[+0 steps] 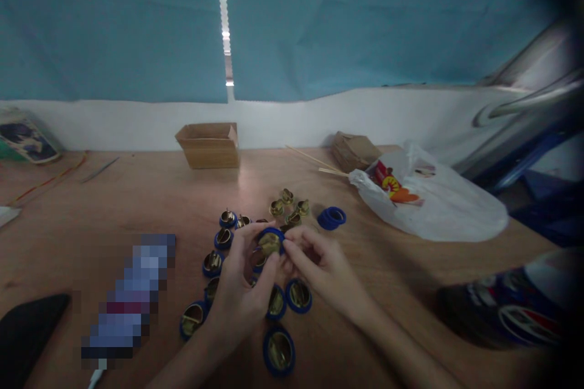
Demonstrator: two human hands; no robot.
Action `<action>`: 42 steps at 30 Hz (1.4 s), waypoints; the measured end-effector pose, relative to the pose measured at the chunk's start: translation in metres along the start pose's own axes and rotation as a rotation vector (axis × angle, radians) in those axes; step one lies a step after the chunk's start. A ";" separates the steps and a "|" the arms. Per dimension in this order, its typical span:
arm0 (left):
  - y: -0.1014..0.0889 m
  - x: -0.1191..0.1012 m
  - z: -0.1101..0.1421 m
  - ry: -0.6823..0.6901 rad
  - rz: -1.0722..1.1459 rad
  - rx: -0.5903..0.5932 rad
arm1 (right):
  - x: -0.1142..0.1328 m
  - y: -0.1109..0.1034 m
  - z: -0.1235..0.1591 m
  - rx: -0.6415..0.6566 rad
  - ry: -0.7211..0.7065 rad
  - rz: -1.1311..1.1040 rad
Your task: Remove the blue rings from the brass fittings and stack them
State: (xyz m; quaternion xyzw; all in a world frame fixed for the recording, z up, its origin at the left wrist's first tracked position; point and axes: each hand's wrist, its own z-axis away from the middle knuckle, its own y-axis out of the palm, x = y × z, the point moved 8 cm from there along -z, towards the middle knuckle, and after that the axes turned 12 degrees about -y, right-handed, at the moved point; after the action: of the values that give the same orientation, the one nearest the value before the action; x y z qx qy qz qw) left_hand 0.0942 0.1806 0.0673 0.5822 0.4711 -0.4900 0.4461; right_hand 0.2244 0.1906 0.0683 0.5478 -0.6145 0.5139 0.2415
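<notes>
Both my hands meet above the middle of the table around one blue-rimmed gold metal disc [270, 243], which looks like a brooch back. My left hand [244, 292] pinches its left and lower edge between fingers and thumb. At its right edge, my right hand [322, 261] grips the blue rim with thumb and forefinger. Several similar blue-rimmed discs [279, 351], with bars across their backs, lie around and below my hands, some partly hidden by them. Beyond my fingers sits a small group of bare gold discs [287, 196]. Loose blue rings [331, 217] lie to their right.
An open cardboard box [212, 152] stands near the wall. Farther right are a brown paper packet [353, 151], thin sticks [314, 159] and a white plastic bag [456, 200]. A dark bottle [502, 307] lies at right. A blurred-out phone [132, 292] with a cable is at left.
</notes>
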 end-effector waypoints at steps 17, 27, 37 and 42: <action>0.001 0.001 -0.005 -0.055 0.107 0.081 | 0.039 -0.006 0.004 -0.109 -0.412 0.361; 0.001 -0.008 0.000 -0.049 -0.044 0.087 | 0.048 -0.011 0.018 -0.375 -0.452 0.325; 0.003 -0.004 0.002 -0.020 -0.080 0.137 | 0.032 -0.004 0.011 -0.336 -0.320 0.171; 0.003 -0.004 0.001 0.004 -0.104 0.135 | 0.036 -0.002 0.009 -0.267 -0.341 0.193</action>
State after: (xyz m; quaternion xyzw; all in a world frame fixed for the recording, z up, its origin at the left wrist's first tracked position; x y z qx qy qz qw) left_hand 0.0964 0.1784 0.0712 0.5867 0.4676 -0.5420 0.3787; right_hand 0.2184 0.1672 0.0966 0.5287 -0.7583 0.3488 0.1541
